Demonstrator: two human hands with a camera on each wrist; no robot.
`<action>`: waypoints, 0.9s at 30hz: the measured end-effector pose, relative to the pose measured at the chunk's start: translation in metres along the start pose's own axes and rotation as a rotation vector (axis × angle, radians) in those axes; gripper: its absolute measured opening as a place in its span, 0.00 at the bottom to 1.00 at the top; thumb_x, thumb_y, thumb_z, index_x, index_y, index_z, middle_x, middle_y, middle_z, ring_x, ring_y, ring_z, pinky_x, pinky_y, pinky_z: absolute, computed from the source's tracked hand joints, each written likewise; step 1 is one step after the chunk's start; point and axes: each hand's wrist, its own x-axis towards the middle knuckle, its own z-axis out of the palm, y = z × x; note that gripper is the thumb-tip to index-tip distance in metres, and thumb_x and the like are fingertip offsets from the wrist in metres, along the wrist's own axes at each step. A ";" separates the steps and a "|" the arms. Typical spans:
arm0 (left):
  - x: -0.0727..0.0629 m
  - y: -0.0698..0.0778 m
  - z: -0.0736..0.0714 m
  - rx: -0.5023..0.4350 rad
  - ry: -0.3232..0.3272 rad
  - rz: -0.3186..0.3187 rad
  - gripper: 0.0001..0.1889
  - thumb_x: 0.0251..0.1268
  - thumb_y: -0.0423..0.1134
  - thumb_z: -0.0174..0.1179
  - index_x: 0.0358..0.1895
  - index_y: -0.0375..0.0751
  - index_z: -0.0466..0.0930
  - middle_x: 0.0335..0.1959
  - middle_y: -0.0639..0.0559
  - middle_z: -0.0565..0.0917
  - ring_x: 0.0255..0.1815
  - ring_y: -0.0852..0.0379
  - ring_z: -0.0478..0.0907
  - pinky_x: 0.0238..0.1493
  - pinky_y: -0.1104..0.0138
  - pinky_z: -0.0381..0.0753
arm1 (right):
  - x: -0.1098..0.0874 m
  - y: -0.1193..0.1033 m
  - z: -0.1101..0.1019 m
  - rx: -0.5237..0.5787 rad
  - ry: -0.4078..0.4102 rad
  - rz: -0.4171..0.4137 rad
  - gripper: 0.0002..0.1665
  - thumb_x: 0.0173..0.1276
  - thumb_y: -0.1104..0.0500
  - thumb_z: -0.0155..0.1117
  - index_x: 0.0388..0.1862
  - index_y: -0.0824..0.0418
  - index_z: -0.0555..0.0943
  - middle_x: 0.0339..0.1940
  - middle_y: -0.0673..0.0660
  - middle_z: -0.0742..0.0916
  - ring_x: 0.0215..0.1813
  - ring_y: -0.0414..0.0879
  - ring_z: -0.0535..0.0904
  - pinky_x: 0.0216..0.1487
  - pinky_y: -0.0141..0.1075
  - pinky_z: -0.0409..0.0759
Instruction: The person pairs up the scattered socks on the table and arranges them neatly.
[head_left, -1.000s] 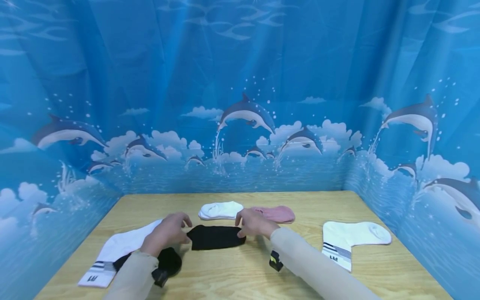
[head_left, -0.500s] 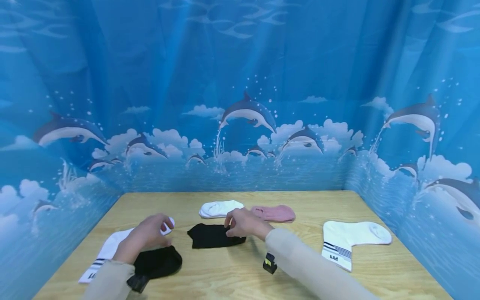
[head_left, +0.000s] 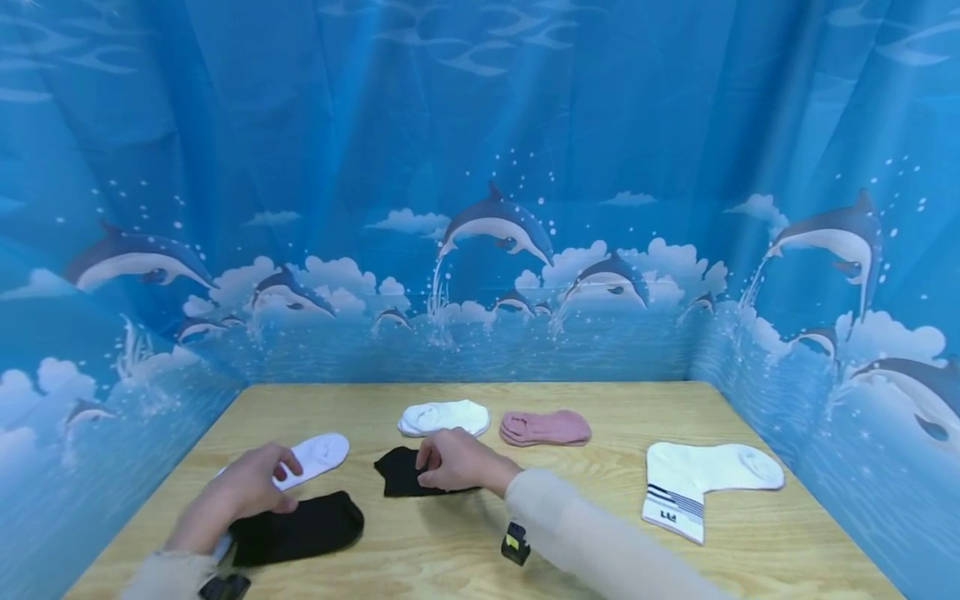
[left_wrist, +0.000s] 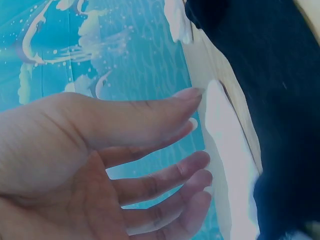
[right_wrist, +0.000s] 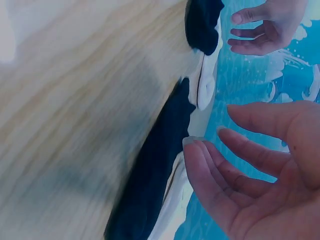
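My left hand (head_left: 243, 492) hovers over the left side of the table, fingers spread and nothing held. Beneath it lies a black sock (head_left: 307, 529), laid flat across a white sock (head_left: 324, 452) that my hand and the black sock partly cover. In the left wrist view the thumb and fingertips stay apart, with the black sock (left_wrist: 270, 100) to their right. My right hand (head_left: 457, 460) is above a second black sock (head_left: 397, 473) in the middle, hiding its right part. The right wrist view shows bent fingers, a gap to the thumb, nothing between them.
Farther back lie a folded white sock pair (head_left: 442, 418) and a folded pink sock pair (head_left: 551, 427). A white sock with black stripes (head_left: 712, 471) lies at the right. The wooden table (head_left: 585, 517) meets a blue dolphin curtain (head_left: 480, 350) at its back and sides.
My left hand has moved left and toward me, away from the middle black sock, uncovering more of the left socks. My right hand has shifted left over the middle black sock.
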 end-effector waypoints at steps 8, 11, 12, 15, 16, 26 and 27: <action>-0.013 -0.024 0.002 0.002 -0.019 -0.051 0.19 0.47 0.30 0.77 0.44 0.34 0.81 0.39 0.40 0.84 0.44 0.41 0.81 0.50 0.43 0.81 | 0.004 -0.013 0.013 0.035 -0.034 0.015 0.07 0.66 0.59 0.74 0.41 0.58 0.87 0.30 0.49 0.88 0.30 0.30 0.77 0.37 0.23 0.78; -0.014 -0.029 0.003 -0.009 -0.034 -0.061 0.19 0.47 0.30 0.76 0.44 0.34 0.82 0.39 0.41 0.84 0.44 0.42 0.81 0.50 0.43 0.81 | 0.004 -0.018 0.016 0.022 -0.032 0.026 0.07 0.66 0.59 0.74 0.41 0.57 0.87 0.30 0.48 0.88 0.30 0.30 0.77 0.37 0.23 0.78; -0.015 -0.029 0.004 -0.012 -0.039 -0.055 0.19 0.47 0.30 0.76 0.44 0.34 0.82 0.39 0.41 0.84 0.44 0.42 0.81 0.50 0.43 0.81 | 0.005 -0.020 0.017 0.017 -0.032 0.030 0.07 0.66 0.59 0.74 0.41 0.57 0.87 0.31 0.48 0.88 0.31 0.30 0.76 0.38 0.22 0.77; -0.016 -0.030 0.005 -0.021 -0.050 -0.047 0.18 0.47 0.29 0.75 0.43 0.34 0.81 0.39 0.43 0.84 0.43 0.43 0.82 0.49 0.45 0.81 | 0.005 -0.024 0.020 0.007 -0.031 0.040 0.06 0.66 0.59 0.75 0.40 0.56 0.87 0.30 0.47 0.88 0.31 0.30 0.76 0.38 0.22 0.77; -0.016 -0.031 0.006 -0.020 -0.054 -0.046 0.18 0.47 0.29 0.75 0.43 0.34 0.81 0.39 0.43 0.85 0.43 0.43 0.82 0.49 0.44 0.82 | 0.006 -0.025 0.022 0.010 -0.031 0.038 0.06 0.66 0.59 0.74 0.40 0.56 0.87 0.31 0.47 0.88 0.31 0.30 0.77 0.38 0.22 0.77; -0.015 -0.038 0.007 -0.014 -0.046 -0.082 0.20 0.47 0.28 0.74 0.46 0.31 0.80 0.40 0.37 0.85 0.45 0.36 0.82 0.51 0.40 0.81 | 0.013 -0.035 0.035 -0.004 -0.033 0.040 0.08 0.66 0.55 0.74 0.41 0.55 0.87 0.30 0.45 0.87 0.31 0.30 0.77 0.37 0.23 0.77; -0.015 -0.039 0.007 -0.013 -0.049 -0.088 0.20 0.47 0.28 0.74 0.46 0.31 0.80 0.41 0.37 0.85 0.45 0.36 0.82 0.51 0.40 0.81 | 0.014 -0.035 0.036 0.008 -0.038 0.042 0.08 0.66 0.56 0.74 0.41 0.56 0.87 0.30 0.46 0.87 0.31 0.30 0.77 0.37 0.23 0.77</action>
